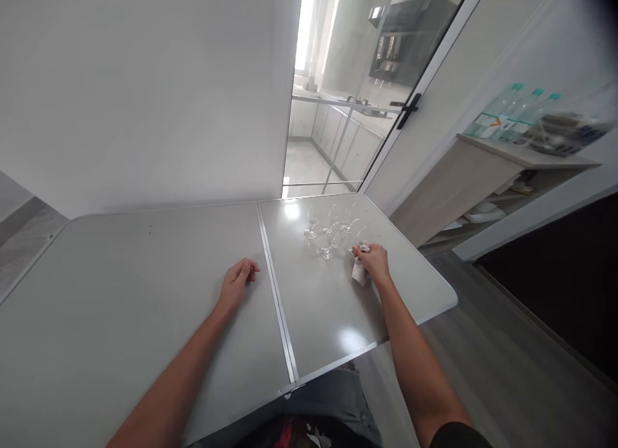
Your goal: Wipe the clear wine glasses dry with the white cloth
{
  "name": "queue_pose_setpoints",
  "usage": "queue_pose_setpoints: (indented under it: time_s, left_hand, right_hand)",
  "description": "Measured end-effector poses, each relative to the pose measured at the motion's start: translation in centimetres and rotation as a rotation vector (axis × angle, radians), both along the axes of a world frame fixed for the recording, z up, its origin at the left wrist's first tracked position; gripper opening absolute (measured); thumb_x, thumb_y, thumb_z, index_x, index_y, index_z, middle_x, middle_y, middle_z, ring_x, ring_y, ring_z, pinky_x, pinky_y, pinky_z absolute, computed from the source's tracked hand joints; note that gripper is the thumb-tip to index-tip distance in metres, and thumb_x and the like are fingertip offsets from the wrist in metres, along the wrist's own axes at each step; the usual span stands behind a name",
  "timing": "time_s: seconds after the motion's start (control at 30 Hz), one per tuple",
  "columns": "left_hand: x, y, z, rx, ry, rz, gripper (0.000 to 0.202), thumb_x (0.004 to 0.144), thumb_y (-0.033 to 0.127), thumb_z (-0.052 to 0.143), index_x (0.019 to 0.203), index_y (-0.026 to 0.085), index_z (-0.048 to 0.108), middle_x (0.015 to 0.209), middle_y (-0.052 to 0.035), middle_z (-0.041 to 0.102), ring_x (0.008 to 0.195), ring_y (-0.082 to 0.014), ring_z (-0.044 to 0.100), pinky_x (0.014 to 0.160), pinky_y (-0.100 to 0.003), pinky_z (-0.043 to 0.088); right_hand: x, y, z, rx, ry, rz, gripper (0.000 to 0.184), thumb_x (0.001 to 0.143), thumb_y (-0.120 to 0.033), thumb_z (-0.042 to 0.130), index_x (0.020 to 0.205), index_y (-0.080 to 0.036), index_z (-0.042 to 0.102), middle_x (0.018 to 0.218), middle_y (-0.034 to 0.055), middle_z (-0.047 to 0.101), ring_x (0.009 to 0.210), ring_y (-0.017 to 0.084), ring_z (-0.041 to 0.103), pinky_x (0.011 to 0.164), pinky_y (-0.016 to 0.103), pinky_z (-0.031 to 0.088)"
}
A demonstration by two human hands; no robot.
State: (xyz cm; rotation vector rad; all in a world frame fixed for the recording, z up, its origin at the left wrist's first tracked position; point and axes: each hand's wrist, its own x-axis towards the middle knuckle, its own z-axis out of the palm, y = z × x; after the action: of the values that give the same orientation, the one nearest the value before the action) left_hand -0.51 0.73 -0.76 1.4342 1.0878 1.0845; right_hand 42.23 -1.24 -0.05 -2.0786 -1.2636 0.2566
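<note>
Several clear stemmed glasses (326,250) stand close together on the right half of the pale table (203,242). My right hand (375,260) is at the near right side of this group, with its fingers closed on a white cloth (360,272) that hangs below them. One glass (362,235) is right by those fingertips; whether they also grip its stem I cannot tell. To the left of the metal seam, my left hand (237,275) rests by the tabletop with its fingers curled in. Nothing shows in it.
A metal seam (277,293) splits the tabletop. Behind the table are a white wall (145,94) and a glass door (347,107) to a kitchen. On the right, a wooden shelf unit (463,184) bears plastic bottles (521,116) and a plastic-wrapped bundle (562,134).
</note>
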Motion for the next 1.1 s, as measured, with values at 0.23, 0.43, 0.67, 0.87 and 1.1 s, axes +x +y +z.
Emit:
queue_pose_setpoints:
  time_s: [0.23, 0.43, 0.67, 0.87, 1.1]
  left_hand:
    - [0.2, -0.1, 0.4, -0.020, 0.030, -0.019, 0.049, 0.099, 0.056, 0.040, 0.078, 0.019, 0.064, 0.066, -0.0008, 0.052, 0.065, -0.0153, 0.049, 0.062, -0.027, 0.036]
    - [0.4, -0.4, 0.9, -0.016, 0.061, -0.003, 0.049, 0.098, 0.055, 0.040, 0.074, 0.019, 0.063, 0.064, -0.0010, 0.052, 0.064, -0.0153, 0.048, 0.062, -0.028, 0.036]
    - [0.5, -0.5, 0.7, -0.024, 0.007, 0.010, 0.042, 0.097, 0.051, 0.046, 0.081, 0.018, 0.066, 0.065, -0.0006, 0.053, 0.062, -0.0137, 0.049, 0.061, -0.027, 0.038]
    - [0.6, -0.5, 0.5, -0.098, -0.120, 0.003, 0.025, 0.094, 0.041, 0.055, 0.103, 0.021, 0.068, 0.063, 0.0020, 0.054, 0.059, -0.0121, 0.048, 0.059, -0.025, 0.040]
    - [0.5, -0.2, 1.2, -0.203, -0.553, -0.037, 0.048, 0.092, 0.057, 0.055, 0.124, 0.021, 0.063, 0.132, -0.0133, 0.063, 0.111, -0.0238, 0.062, 0.089, -0.034, 0.052]
  right_hand:
    - [-0.1, 1.1, -1.0, -0.040, -0.018, 0.033, 0.037, 0.075, -0.050, 0.064, 0.067, -0.016, 0.075, 0.068, 0.0091, 0.073, 0.064, 0.021, 0.065, 0.061, 0.027, 0.042]
    - [-1.0, 1.5, -1.0, -0.054, -0.025, 0.037, 0.041, 0.074, -0.053, 0.064, 0.073, -0.014, 0.077, 0.072, 0.0120, 0.075, 0.070, 0.024, 0.067, 0.063, 0.028, 0.043]
    - [-1.0, -2.6, 0.6, -0.187, -0.095, -0.164, 0.036, 0.077, -0.053, 0.061, 0.075, -0.019, 0.075, 0.070, 0.0117, 0.073, 0.066, 0.024, 0.064, 0.059, 0.029, 0.038]
    - [-8.2, -5.6, 2.0, -0.261, 0.012, 0.208, 0.033, 0.081, -0.046, 0.061, 0.064, -0.018, 0.065, 0.060, 0.0050, 0.064, 0.063, 0.020, 0.060, 0.058, 0.027, 0.036]
    - [-25.4, -0.4, 4.2, -0.310, 0.810, 1.059, 0.036, 0.083, -0.050, 0.069, 0.069, -0.017, 0.065, 0.068, 0.0022, 0.067, 0.063, 0.014, 0.058, 0.061, 0.025, 0.045]
